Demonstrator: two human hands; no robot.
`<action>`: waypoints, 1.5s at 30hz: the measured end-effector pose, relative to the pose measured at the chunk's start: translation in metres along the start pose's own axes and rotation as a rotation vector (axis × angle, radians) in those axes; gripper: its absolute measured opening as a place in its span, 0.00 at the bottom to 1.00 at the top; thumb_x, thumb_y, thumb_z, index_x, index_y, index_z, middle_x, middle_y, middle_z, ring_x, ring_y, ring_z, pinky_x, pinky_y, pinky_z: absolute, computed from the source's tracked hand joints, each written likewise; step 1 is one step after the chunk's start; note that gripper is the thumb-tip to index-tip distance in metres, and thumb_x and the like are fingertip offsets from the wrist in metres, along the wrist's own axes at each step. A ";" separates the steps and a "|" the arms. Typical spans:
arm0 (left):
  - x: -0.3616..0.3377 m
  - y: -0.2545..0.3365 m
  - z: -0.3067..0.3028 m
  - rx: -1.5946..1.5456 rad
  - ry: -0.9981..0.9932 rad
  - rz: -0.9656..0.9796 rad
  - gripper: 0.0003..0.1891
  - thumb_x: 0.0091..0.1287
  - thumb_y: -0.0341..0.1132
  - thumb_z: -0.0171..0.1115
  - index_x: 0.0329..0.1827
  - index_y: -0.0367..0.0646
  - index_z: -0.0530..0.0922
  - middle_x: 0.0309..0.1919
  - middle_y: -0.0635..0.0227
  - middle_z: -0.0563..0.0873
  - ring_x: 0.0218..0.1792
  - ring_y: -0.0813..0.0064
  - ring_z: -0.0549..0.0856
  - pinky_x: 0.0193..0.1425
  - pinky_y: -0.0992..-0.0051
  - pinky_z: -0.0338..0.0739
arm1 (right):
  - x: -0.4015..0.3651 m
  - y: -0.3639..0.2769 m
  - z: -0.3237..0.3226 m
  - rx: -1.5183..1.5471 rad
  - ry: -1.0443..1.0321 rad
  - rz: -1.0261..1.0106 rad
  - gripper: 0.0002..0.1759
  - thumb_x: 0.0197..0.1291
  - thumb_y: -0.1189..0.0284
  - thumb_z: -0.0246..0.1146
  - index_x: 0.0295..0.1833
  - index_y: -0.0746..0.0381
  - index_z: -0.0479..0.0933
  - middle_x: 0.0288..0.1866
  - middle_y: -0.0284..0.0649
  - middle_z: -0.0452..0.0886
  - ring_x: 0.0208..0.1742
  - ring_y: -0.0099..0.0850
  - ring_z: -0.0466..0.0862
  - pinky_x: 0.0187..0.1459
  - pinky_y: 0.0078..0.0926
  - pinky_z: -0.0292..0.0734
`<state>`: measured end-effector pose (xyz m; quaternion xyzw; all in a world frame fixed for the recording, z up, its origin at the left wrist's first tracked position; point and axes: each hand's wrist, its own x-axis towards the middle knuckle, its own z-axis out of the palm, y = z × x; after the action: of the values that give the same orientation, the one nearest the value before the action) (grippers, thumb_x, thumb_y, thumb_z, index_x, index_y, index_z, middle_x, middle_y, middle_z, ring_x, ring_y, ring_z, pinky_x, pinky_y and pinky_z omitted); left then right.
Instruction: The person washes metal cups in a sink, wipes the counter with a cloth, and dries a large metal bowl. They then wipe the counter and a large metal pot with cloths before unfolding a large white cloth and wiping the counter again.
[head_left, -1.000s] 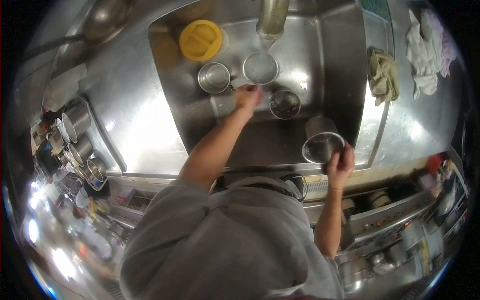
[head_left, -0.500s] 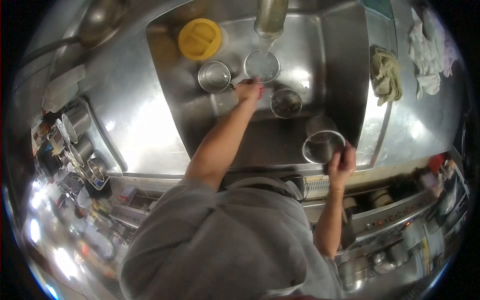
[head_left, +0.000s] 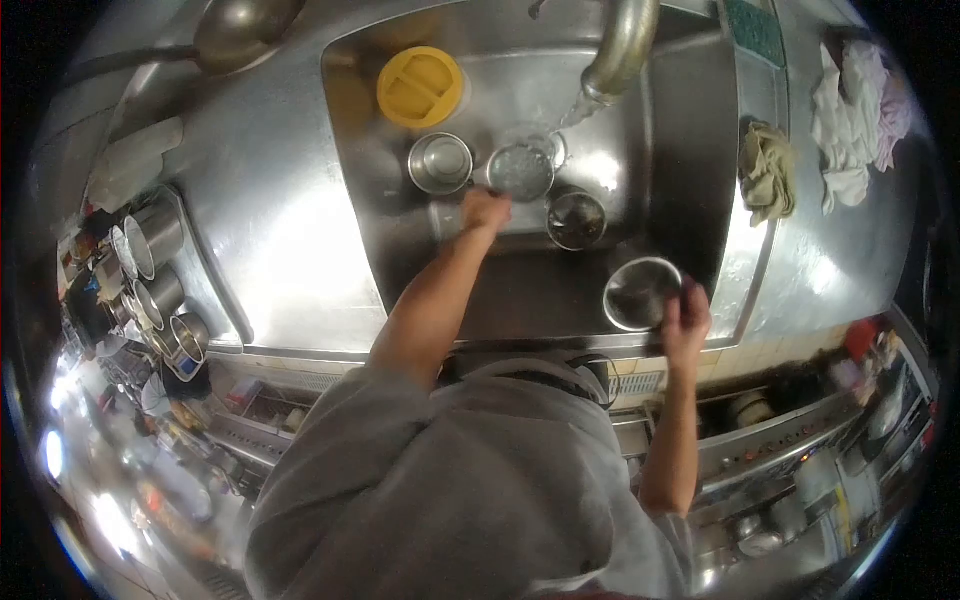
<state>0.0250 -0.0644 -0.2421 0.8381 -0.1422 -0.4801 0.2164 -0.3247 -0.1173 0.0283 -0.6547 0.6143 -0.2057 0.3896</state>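
Observation:
My left hand [head_left: 486,208] is closed at the near edge of a metal container [head_left: 521,172] full of water in the sink; its grip looks to be on that rim or a handle. Water runs from the faucet [head_left: 612,70] into this container. To its left stands another metal cup [head_left: 440,163], and to its right a round container [head_left: 577,219] with a dark inside. My right hand [head_left: 686,322] grips the rim of a metal pot [head_left: 643,294] at the sink's near right corner.
A yellow lid [head_left: 420,87] lies at the sink's back left. On the right counter are a folded olive cloth [head_left: 768,172], white cloths [head_left: 845,120] and a green scouring pad [head_left: 755,33]. A large ladle [head_left: 240,35] rests at the back left; several pots [head_left: 160,290] stand at far left.
The view has shifted, so the faucet appears farther right. My left hand and the water-filled container have come nearer to me. My right hand still holds the pot, whose opening now faces up more.

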 end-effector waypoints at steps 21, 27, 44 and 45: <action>-0.098 0.065 -0.131 0.548 -0.191 0.139 0.22 0.64 0.45 0.64 0.53 0.37 0.84 0.47 0.46 0.87 0.51 0.48 0.87 0.59 0.59 0.80 | 0.197 0.009 0.235 -0.034 -0.337 -0.045 0.23 0.61 0.75 0.59 0.63 0.65 0.76 0.59 0.59 0.80 0.62 0.54 0.79 0.66 0.43 0.73; -0.102 0.183 -0.123 -0.221 -0.127 0.316 0.12 0.70 0.35 0.65 0.54 0.42 0.84 0.36 0.65 0.89 0.40 0.77 0.88 0.41 0.76 0.83 | 0.194 -0.011 0.211 -0.129 -0.333 -0.096 0.25 0.60 0.76 0.59 0.64 0.65 0.75 0.62 0.59 0.78 0.66 0.52 0.76 0.69 0.42 0.71; -0.135 0.279 -0.111 0.164 -0.226 0.777 0.12 0.68 0.32 0.60 0.53 0.47 0.84 0.42 0.53 0.88 0.43 0.55 0.88 0.49 0.66 0.82 | 0.184 -0.077 0.196 0.365 -0.454 -0.049 0.19 0.55 0.75 0.69 0.54 0.66 0.79 0.44 0.48 0.87 0.45 0.44 0.87 0.49 0.37 0.80; -0.140 0.273 -0.119 0.165 -0.220 0.777 0.12 0.68 0.32 0.60 0.53 0.47 0.84 0.42 0.53 0.88 0.43 0.55 0.88 0.49 0.66 0.82 | 0.182 -0.062 0.194 0.137 -0.449 -0.022 0.20 0.56 0.77 0.67 0.56 0.66 0.79 0.44 0.50 0.87 0.46 0.46 0.87 0.50 0.38 0.81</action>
<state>0.0497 -0.2116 0.0513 0.6801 -0.5087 -0.4365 0.2969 -0.1106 -0.2467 -0.0812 -0.6626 0.4898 -0.1003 0.5577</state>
